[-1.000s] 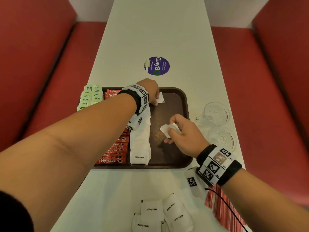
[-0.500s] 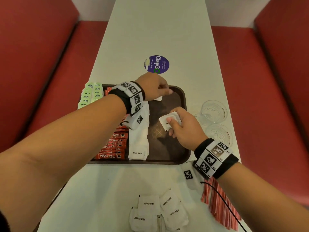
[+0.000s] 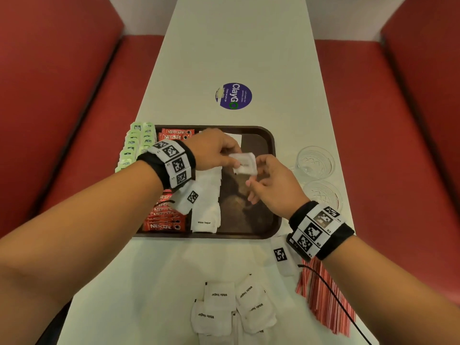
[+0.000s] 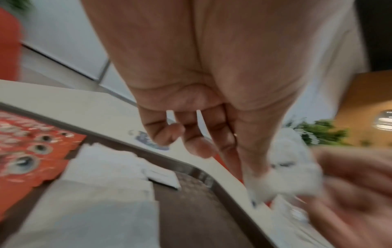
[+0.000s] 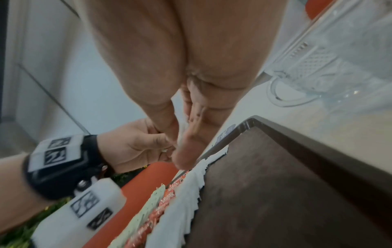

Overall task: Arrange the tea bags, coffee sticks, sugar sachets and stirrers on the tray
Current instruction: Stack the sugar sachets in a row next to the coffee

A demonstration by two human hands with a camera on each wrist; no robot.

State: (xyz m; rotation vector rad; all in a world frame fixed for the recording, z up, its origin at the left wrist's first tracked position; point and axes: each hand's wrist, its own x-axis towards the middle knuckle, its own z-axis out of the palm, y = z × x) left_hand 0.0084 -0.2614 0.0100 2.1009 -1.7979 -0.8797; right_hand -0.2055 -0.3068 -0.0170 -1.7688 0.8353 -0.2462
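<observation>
Above the brown tray (image 3: 272,148), both hands meet on one white sugar sachet (image 3: 246,163). My left hand (image 3: 232,159) pinches its left edge between thumb and fingers. My right hand (image 3: 256,170) holds the right edge with thumb and forefinger (image 5: 184,151). The left wrist view shows the sachet (image 4: 284,169) blurred under my thumb. On the tray lie a row of green tea bags (image 3: 134,145), a row of red coffee sticks (image 3: 164,225) and a row of sugar sachets (image 3: 206,210). Loose sugar sachets (image 3: 224,310) and red-striped stirrers (image 3: 323,307) lie on the table near me.
Two clear glass cups (image 3: 315,163) (image 3: 323,195) stand right of the tray near the table edge. A round purple sticker (image 3: 234,95) is on the white table (image 3: 236,46) beyond the tray. Red bench seats run along both sides. The tray's right half is bare.
My right hand lifted the sachet up and away from me over the tray. My left hand left the far end of the sugar row and came back to pinch that sachet.
</observation>
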